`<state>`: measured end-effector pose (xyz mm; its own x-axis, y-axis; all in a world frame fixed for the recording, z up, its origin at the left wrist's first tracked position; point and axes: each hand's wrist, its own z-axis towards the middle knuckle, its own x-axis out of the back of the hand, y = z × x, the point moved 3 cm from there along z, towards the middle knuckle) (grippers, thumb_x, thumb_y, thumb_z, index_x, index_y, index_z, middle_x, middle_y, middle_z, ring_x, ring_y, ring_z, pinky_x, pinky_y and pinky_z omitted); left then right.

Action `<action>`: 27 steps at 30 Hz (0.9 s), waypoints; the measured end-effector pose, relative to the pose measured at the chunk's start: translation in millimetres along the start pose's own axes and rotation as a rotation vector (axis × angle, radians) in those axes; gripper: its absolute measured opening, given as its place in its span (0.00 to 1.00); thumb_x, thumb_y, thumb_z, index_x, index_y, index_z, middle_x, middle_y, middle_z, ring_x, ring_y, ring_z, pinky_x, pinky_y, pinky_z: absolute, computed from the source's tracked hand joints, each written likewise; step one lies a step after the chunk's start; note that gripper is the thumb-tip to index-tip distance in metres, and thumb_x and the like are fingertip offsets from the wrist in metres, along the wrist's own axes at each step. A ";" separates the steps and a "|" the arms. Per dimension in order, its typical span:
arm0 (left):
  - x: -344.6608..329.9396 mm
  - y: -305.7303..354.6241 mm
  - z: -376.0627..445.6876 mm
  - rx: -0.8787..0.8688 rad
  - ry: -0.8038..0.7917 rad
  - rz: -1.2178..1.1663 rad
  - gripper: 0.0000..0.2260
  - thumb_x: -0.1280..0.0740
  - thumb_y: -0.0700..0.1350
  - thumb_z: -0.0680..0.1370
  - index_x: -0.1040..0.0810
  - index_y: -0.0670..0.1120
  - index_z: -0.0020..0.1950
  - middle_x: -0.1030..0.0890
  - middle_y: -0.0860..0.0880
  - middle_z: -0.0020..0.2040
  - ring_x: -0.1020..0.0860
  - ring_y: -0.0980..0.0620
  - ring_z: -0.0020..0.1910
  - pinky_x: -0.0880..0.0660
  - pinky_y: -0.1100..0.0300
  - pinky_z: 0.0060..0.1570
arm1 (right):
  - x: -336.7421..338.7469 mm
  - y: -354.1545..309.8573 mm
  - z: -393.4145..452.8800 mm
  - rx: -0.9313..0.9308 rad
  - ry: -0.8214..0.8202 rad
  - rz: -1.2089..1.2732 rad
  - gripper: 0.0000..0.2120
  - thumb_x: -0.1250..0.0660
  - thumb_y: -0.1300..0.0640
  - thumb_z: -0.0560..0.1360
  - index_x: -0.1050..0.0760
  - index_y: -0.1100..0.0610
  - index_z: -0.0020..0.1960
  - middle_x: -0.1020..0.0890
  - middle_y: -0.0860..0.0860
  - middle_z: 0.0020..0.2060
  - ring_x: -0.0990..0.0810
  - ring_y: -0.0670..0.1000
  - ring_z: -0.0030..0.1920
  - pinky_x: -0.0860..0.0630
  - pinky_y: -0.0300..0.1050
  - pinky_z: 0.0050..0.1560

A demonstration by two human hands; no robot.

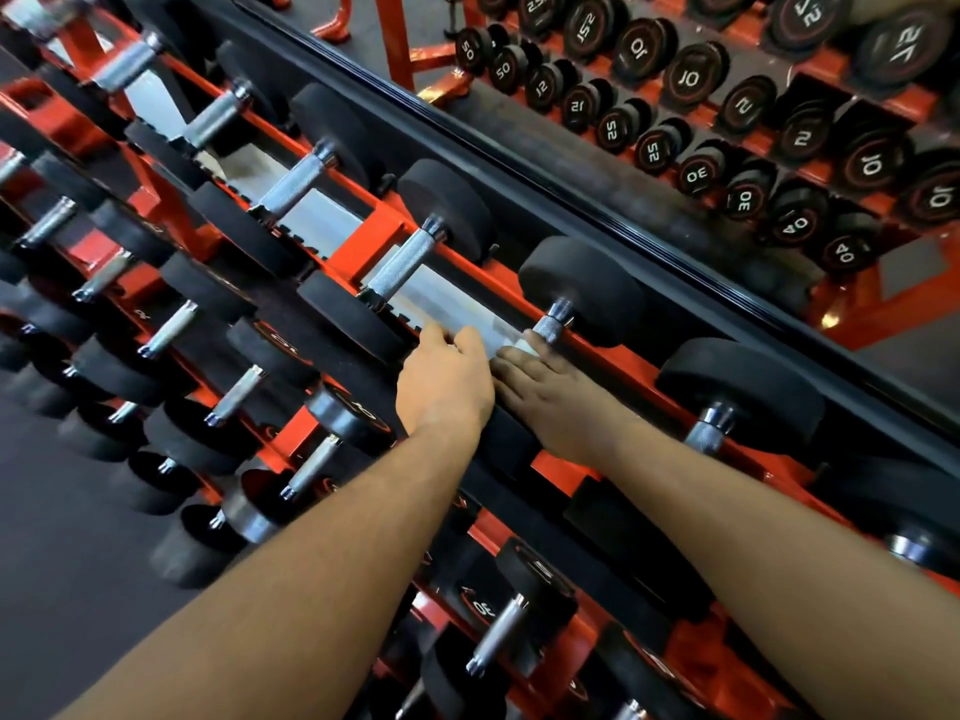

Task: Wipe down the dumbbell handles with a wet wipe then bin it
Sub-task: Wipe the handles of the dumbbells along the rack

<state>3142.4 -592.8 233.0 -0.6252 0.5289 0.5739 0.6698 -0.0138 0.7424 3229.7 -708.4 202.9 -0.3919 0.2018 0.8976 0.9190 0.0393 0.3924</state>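
The only readable marks are white weight numbers, seen reversed in the mirror (675, 163) above the red rack. On the reflected dumbbell end caps nearest the mirror's lower edge run pairs reading 50 (467, 53), 12 (540, 89), 25 (612, 130), 30 (696, 175) and 40 (797, 225). Farther up in the mirror, larger end caps show 10 (689, 78). On the real rack below the mirror, one end cap low in view shows a partly hidden 30 (483, 609); the rest are too blurred to read.

Both hands (488, 387) reach forward, side by side, fingers extended.
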 end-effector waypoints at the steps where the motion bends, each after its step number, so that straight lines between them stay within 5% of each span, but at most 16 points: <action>1: 0.0 0.3 0.1 -0.003 -0.001 0.004 0.12 0.46 0.54 0.81 0.26 0.51 0.54 0.19 0.47 0.50 0.23 0.43 0.51 0.24 0.46 0.54 | -3.3 -0.4 -4.6 -0.016 0.006 -0.022 0.27 0.53 0.61 0.76 0.30 0.61 0.72 0.25 0.59 0.67 0.31 0.61 0.72 0.42 0.65 0.76; 3: -0.8 1.1 -0.1 -0.009 -0.005 0.009 0.11 0.46 0.54 0.81 0.27 0.52 0.54 0.19 0.47 0.50 0.23 0.43 0.51 0.24 0.47 0.54 | 4.1 2.0 8.3 -0.001 -0.102 -0.009 0.27 0.54 0.61 0.75 0.29 0.61 0.70 0.24 0.59 0.64 0.28 0.61 0.68 0.42 0.64 0.75; 5: -1.8 2.2 -0.6 -0.007 -0.011 0.007 0.10 0.45 0.54 0.81 0.28 0.53 0.53 0.19 0.47 0.50 0.23 0.43 0.51 0.24 0.47 0.54 | 26.6 7.7 33.7 0.021 -0.231 0.086 0.21 0.53 0.61 0.76 0.23 0.58 0.56 0.20 0.56 0.57 0.24 0.59 0.59 0.34 0.58 0.69; 8: -1.6 2.1 1.3 0.007 -0.020 0.019 0.09 0.45 0.54 0.81 0.27 0.53 0.52 0.20 0.46 0.50 0.25 0.42 0.50 0.26 0.50 0.50 | 40.3 9.3 48.1 0.096 -0.299 0.078 0.11 0.45 0.60 0.79 0.28 0.54 0.40 0.19 0.53 0.52 0.21 0.57 0.53 0.28 0.54 0.60; 10: 0.0 0.0 3.1 0.008 -0.018 0.020 0.09 0.45 0.54 0.81 0.27 0.53 0.52 0.20 0.47 0.50 0.25 0.42 0.49 0.27 0.50 0.50 | 17.4 8.6 29.9 0.077 -0.202 0.039 0.15 0.47 0.61 0.78 0.22 0.57 0.53 0.20 0.55 0.54 0.23 0.58 0.58 0.32 0.58 0.68; 13: -0.7 -0.3 2.6 0.005 -0.022 0.021 0.10 0.45 0.54 0.81 0.27 0.52 0.53 0.19 0.47 0.50 0.23 0.42 0.50 0.25 0.48 0.53 | -10.7 8.2 -1.8 -0.012 0.037 0.021 0.23 0.51 0.62 0.79 0.28 0.60 0.70 0.24 0.59 0.67 0.29 0.62 0.71 0.42 0.64 0.76; 20: -0.2 1.8 0.7 -0.006 -0.019 0.018 0.10 0.45 0.54 0.81 0.26 0.53 0.51 0.19 0.48 0.47 0.23 0.42 0.50 0.24 0.48 0.52 | 31.2 10.2 45.4 0.035 -0.174 0.076 0.14 0.45 0.59 0.79 0.21 0.53 0.52 0.18 0.51 0.50 0.21 0.56 0.53 0.32 0.56 0.67; 24: -0.2 0.7 1.8 -0.005 -0.026 0.015 0.11 0.45 0.54 0.81 0.26 0.52 0.52 0.20 0.49 0.46 0.23 0.43 0.49 0.24 0.48 0.51 | -9.8 10.8 0.0 -0.034 0.076 0.031 0.22 0.42 0.61 0.79 0.30 0.59 0.72 0.26 0.58 0.68 0.32 0.62 0.73 0.46 0.68 0.76; 27: -0.4 0.7 1.6 -0.009 -0.023 0.016 0.12 0.45 0.55 0.81 0.25 0.52 0.53 0.20 0.49 0.47 0.23 0.44 0.49 0.24 0.49 0.51 | -4.9 7.4 8.6 -0.065 0.018 -0.073 0.25 0.49 0.60 0.81 0.37 0.60 0.78 0.36 0.59 0.77 0.47 0.63 0.79 0.57 0.70 0.76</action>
<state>3143.8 -591.7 232.7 -0.6049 0.5482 0.5775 0.6761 -0.0295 0.7362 3238.8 -700.7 199.6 -0.4593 0.1835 0.8691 0.8831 -0.0108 0.4690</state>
